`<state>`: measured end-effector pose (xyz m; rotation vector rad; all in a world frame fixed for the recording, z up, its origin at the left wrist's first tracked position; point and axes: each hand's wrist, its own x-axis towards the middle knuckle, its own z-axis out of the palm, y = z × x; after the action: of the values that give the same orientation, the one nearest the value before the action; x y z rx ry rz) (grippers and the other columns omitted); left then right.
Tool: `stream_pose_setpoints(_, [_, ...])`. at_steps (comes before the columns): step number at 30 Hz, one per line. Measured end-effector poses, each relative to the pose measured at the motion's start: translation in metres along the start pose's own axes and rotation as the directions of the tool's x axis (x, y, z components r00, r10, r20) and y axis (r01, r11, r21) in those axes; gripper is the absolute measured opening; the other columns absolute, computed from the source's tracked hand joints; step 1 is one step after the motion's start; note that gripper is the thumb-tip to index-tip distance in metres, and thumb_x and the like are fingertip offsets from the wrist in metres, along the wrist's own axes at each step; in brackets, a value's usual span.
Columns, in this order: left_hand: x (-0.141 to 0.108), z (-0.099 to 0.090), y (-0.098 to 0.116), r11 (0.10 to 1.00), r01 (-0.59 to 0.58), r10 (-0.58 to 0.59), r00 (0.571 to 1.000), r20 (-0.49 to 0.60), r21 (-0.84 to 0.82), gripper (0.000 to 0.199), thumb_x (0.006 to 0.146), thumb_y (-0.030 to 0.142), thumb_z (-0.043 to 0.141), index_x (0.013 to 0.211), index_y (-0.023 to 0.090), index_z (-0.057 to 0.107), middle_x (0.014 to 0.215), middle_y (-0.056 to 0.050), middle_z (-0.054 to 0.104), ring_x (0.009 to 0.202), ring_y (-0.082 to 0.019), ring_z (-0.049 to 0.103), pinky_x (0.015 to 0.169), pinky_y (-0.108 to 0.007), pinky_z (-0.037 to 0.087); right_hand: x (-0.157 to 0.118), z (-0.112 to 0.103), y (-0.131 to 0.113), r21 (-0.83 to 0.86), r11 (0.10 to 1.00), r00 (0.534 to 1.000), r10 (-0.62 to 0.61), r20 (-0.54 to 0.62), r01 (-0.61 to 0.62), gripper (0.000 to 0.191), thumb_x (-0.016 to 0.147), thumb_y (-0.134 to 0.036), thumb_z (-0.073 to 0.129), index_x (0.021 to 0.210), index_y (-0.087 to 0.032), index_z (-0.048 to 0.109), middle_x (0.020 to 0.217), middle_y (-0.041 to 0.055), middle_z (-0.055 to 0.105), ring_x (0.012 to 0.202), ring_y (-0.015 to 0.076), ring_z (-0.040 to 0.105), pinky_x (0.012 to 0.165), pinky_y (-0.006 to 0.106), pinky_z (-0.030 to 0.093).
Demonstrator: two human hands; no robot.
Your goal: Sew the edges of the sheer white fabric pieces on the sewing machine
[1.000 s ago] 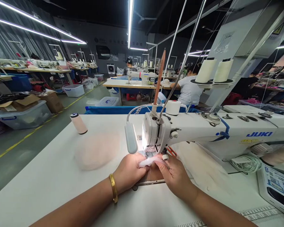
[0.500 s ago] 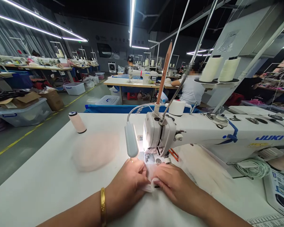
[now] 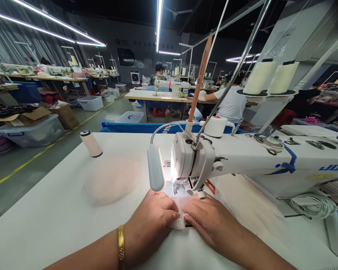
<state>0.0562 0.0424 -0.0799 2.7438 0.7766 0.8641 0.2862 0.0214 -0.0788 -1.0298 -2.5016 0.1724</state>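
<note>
Thin sheer white fabric (image 3: 179, 222) lies between my hands, just in front of the needle area of the white sewing machine (image 3: 183, 157). My left hand (image 3: 154, 213), with a ring and a gold bracelet, pinches its left side below the grey lamp (image 3: 156, 168). On the right side, my right hand (image 3: 207, 215) holds the fabric with fingers closed. The fingertips of both hands are close together. Orange-handled snips (image 3: 210, 186) lie behind my right hand, beside the presser foot.
A pale thread cone (image 3: 91, 144) and a sheer beige piece (image 3: 112, 180) are on the left of the white table (image 3: 59, 195). More beige fabric (image 3: 250, 206) and a coiled cord (image 3: 312, 203) lie right. People sit at machines beyond.
The view has shifted slightly, so the machine appears further right. Both hands stay on the fabric, which looks flatter between my fingers.
</note>
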Motion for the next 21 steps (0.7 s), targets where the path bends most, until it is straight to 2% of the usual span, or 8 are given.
stream_pose_setpoints(5, [0.003,0.003,-0.009,0.999,0.029,-0.029,1.0,-0.003,0.015,0.03,0.096,0.007,0.05,0.088,0.023,0.074,0.084,-0.001,0.075,0.074,-0.019,0.067,0.077,-0.038,0.044,0.003,0.001,0.004,-0.006,0.999,0.999,0.035,0.021,-0.035,0.026,0.108,-0.017,0.04,0.088,-0.022,0.056,0.079,0.0027,0.065,0.072,0.0221,0.054,0.063,0.034,0.037])
stream_pose_setpoints(8, [0.006,0.003,-0.015,0.996,0.088,-0.087,0.995,0.047,-0.019,0.024,0.096,0.013,0.053,0.087,0.022,0.074,0.088,-0.003,0.074,0.078,-0.02,0.067,0.076,-0.037,0.044,0.004,0.001,0.004,0.056,0.996,0.996,0.069,0.051,-0.072,0.01,0.107,-0.032,0.057,0.105,-0.022,0.061,0.09,0.0044,0.07,0.083,0.0262,0.06,0.07,0.036,0.045])
stream_pose_setpoints(10, [0.01,0.0,-0.017,0.984,0.158,-0.15,0.984,0.099,-0.077,0.022,0.096,0.018,0.055,0.086,0.022,0.074,0.087,-0.003,0.072,0.081,-0.02,0.066,0.078,-0.036,0.046,0.005,0.004,0.003,0.092,0.992,0.996,0.078,0.043,-0.082,0.03,0.099,-0.043,0.072,0.117,-0.022,0.061,0.099,0.0064,0.073,0.093,0.03,0.063,0.078,0.04,0.049])
stream_pose_setpoints(13, [0.018,-0.007,-0.017,0.899,0.364,-0.325,0.927,0.187,-0.243,0.026,0.096,0.023,0.054,0.078,0.022,0.073,0.083,-0.001,0.069,0.08,-0.019,0.064,0.077,-0.031,0.049,0.009,0.01,0.001,0.122,0.988,0.993,0.106,-0.058,-0.098,0.015,0.107,-0.03,0.055,0.119,-0.022,0.062,0.102,0.0072,0.073,0.094,0.0287,0.065,0.081,0.04,0.05])
stream_pose_setpoints(15, [0.023,-0.012,-0.016,0.784,0.516,-0.446,0.855,0.264,-0.345,0.03,0.097,0.031,0.055,0.074,0.021,0.07,0.082,-0.001,0.069,0.079,-0.019,0.064,0.071,-0.029,0.051,0.013,0.013,0.0,0.151,0.978,0.978,0.163,-0.128,-0.144,0.024,0.108,-0.018,0.04,0.112,-0.024,0.063,0.094,0.0051,0.072,0.088,0.0254,0.066,0.076,0.037,0.049])
stream_pose_setpoints(18, [0.025,-0.015,-0.015,0.646,0.65,-0.545,0.76,0.355,-0.4,0.04,0.099,0.047,0.056,0.072,0.019,0.065,0.081,-0.001,0.068,0.074,-0.019,0.064,0.062,-0.027,0.05,0.017,0.011,-0.002,0.221,0.956,0.958,0.234,-0.167,-0.194,0.028,0.108,-0.018,0.035,0.101,-0.025,0.062,0.085,0.0025,0.07,0.084,0.0236,0.065,0.071,0.034,0.047])
stream_pose_setpoints(19, [0.024,-0.015,-0.015,0.63,0.664,-0.554,0.747,0.367,-0.403,0.043,0.1,0.051,0.056,0.072,0.019,0.065,0.08,-0.001,0.068,0.073,-0.019,0.064,0.061,-0.027,0.049,0.017,0.01,-0.003,0.24,0.95,0.956,0.242,-0.164,-0.199,0.028,0.108,-0.019,0.035,0.099,-0.025,0.06,0.085,0.0022,0.069,0.084,0.0233,0.064,0.071,0.033,0.046])
stream_pose_setpoints(21, [0.022,-0.015,-0.015,0.651,0.642,-0.533,0.766,0.36,-0.404,0.046,0.102,0.054,0.054,0.074,0.02,0.066,0.081,-0.002,0.068,0.076,-0.02,0.065,0.064,-0.028,0.051,0.016,0.008,-0.003,0.257,0.945,0.961,0.241,-0.137,-0.201,0.028,0.107,-0.018,0.033,0.099,-0.025,0.059,0.085,0.0019,0.068,0.082,0.0229,0.063,0.069,0.033,0.045])
